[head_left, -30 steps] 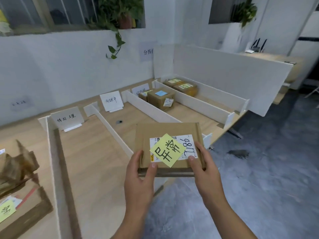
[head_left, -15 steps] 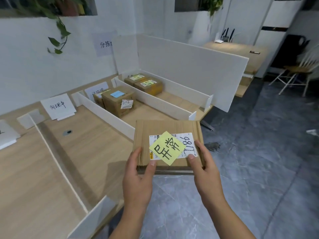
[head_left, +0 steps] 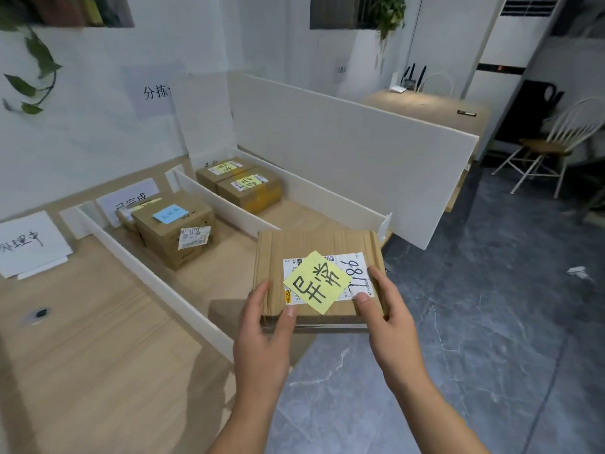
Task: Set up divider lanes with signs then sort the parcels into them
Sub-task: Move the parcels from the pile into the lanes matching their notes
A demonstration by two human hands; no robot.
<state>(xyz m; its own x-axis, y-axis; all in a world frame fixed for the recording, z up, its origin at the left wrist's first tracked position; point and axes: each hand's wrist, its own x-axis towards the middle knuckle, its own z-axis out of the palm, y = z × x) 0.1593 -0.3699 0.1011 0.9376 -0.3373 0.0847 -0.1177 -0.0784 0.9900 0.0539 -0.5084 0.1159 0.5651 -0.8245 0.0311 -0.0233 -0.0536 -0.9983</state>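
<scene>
At far left a handwritten sign (head_left: pixel 31 244) stands on the surface (head_left: pixel 98 355). Right of it the first divider (head_left: pixel 157 280) runs toward me, and beyond it sits the blue-note parcel (head_left: pixel 173 231). The second divider (head_left: pixel 226 204) closes that lane. Past it two yellow-note parcels (head_left: pixel 250 190) lie touching at the far end of the last lane, which the tall board (head_left: pixel 343 152) walls off on the right.

The parcel (head_left: pixel 314 247) I carry is in the air, roughly flat, over the front edge of the surface just before those two right lanes, its near side out over the floor (head_left: pixel 474 322). My left hand (head_left: pixel 262 342) grips its near left corner, thumb on top and fingers round the side. My right hand (head_left: pixel 389 326) grips the near right corner the same way, thumb on the white label. A yellow note (head_left: pixel 316 281) sits crooked on the label, one corner reaching toward the near edge between my thumbs.

I judge it belongs with the yellow ones. I hold it only by the near corners, so its far side could dip and clip the second divider, a thin board on edge that would likely tip or slide. The blue lane is nearer, so setting down early would missort it. My left thumb is close to the note, and a drag there could peel it off. A slipped grip here drops the parcel to the floor.
</scene>
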